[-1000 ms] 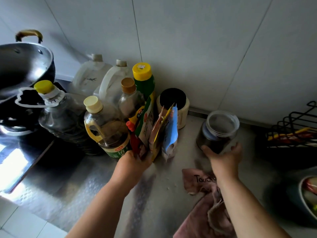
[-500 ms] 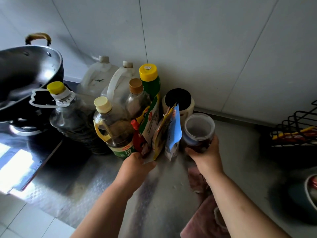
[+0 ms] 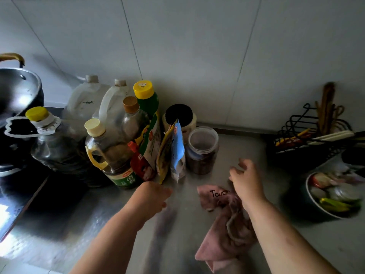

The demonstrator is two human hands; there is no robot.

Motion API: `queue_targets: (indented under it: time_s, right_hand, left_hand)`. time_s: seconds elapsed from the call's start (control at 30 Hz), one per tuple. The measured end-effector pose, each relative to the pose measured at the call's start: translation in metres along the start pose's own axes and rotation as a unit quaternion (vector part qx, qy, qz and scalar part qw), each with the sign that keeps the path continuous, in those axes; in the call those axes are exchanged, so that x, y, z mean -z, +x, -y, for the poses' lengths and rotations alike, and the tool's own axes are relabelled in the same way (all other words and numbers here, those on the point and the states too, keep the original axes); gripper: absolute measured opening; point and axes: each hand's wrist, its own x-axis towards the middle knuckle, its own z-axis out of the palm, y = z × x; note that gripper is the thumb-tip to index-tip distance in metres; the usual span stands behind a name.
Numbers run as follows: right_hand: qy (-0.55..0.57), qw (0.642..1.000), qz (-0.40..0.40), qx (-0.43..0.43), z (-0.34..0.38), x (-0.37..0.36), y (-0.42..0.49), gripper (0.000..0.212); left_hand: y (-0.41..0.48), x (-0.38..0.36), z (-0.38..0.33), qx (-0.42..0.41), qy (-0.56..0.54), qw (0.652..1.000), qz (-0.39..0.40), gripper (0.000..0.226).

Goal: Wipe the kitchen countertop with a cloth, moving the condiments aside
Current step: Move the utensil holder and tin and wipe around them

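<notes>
In front of you the counter (image 3: 122, 220) is metal with a fine embossed grain and a dull sheen. Your cloth (image 3: 223, 242) is soft, rumpled, napped fabric. The jar (image 3: 203, 153) is clear, smooth plastic, the pouches (image 3: 177, 153) glossy film, the wok (image 3: 17, 91) polished metal, the rack (image 3: 308, 139) matt black wire, the wall tiles (image 3: 197, 46) smooth.

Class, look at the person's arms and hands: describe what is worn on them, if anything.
The left forearm and right forearm are bare, no sleeves in view. The left hand and right hand wear no gloves; no watch, bracelet or ring shows.
</notes>
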Motion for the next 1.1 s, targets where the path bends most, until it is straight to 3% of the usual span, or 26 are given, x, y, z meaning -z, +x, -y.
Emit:
queue_targets:
  time_s: [0.13,0.3,0.43,0.7,0.97,1.1]
  right_hand:
    - [0.041,0.995,-0.091,0.007,0.002,0.055,0.018,0.051]
    - [-0.04,0.991,-0.125,0.02,0.023,0.1,0.034,0.079]
    - [-0.097,0.99,-0.1,0.013,0.037,0.107,0.05,0.087]
    - [-0.18,0.982,-0.051,-0.023,0.063,0.106,0.075,0.054]
    - [-0.094,0.989,0.111,-0.015,0.095,0.036,0.067,0.049]
    - [-0.111,0.982,0.151,0.022,0.112,0.006,0.059,0.052]
  left_hand:
    - [-0.005,-0.024,-0.022,-0.022,0.004,1.0,0.007,0.015]
    - [-0.003,-0.053,-0.046,-0.057,0.019,0.998,0.037,0.015]
    - [-0.004,-0.062,-0.056,-0.078,0.055,0.995,0.019,0.018]
    - [-0.002,-0.053,-0.056,-0.081,0.04,0.996,0.008,0.011]
    - [-0.007,-0.036,-0.044,-0.059,0.025,0.998,0.01,0.015]
    - [-0.011,-0.028,-0.035,-0.051,0.022,0.998,0.0,0.012]
